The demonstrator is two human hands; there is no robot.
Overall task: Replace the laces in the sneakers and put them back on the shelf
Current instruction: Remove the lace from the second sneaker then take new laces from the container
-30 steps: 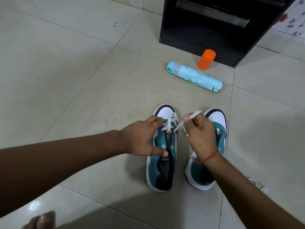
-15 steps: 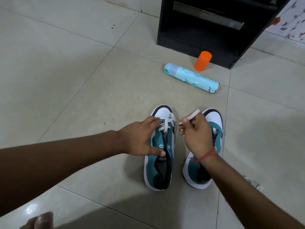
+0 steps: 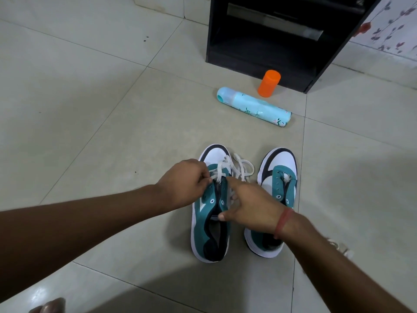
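Two teal-and-white sneakers stand side by side on the tiled floor, toes pointing away from me. The left sneaker (image 3: 209, 224) has a white lace (image 3: 240, 168) through its front eyelets, with loose loops lying beside the toe. My left hand (image 3: 182, 184) pinches the lace over the front eyelets. My right hand (image 3: 250, 206) grips the left sneaker's right flap, thumb inside the opening and index finger stretched toward the lace. The right sneaker (image 3: 279, 177) shows bare eyelets. The black shelf (image 3: 266, 55) stands at the back.
A light blue spray can (image 3: 252, 106) lies on the floor between the sneakers and the shelf, with an orange cap (image 3: 269, 83) upright beside it. Another white lace (image 3: 340, 247) peeks out behind my right forearm. A toe (image 3: 49, 307) shows at the bottom left.
My right hand let go of the lace end and moved left onto the left sneaker. My left hand shifted forward and pinched the lace. The lace loops dropped beside the toe.
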